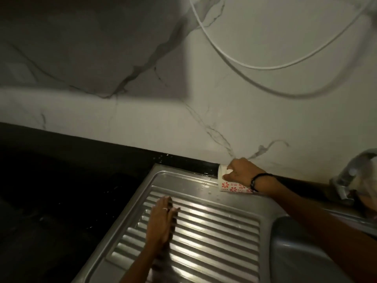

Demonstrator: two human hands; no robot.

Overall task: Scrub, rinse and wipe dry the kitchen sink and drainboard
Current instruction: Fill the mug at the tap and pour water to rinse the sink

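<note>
While the ribbed steel drainboard (214, 231) runs lengthwise toward the sink basin (302, 252) on my right, my left hand (161, 219) lies flat on its ridges, fingers straight and together. Behind it, my right hand (242, 172) pinches a tipped floral paper cup (228, 185) at the marble backsplash (142, 119).

Right hand (241, 172) covers the upper side of the tipped paper cup (228, 185); its interior cannot be seen. Beyond the fingers, to the right, the tap (350, 176) is blurred and cut off by the frame edge, as is the sink basin (302, 252). Left hand (161, 223) hides the drainboard (214, 231) ridges beneath its palm.
</note>
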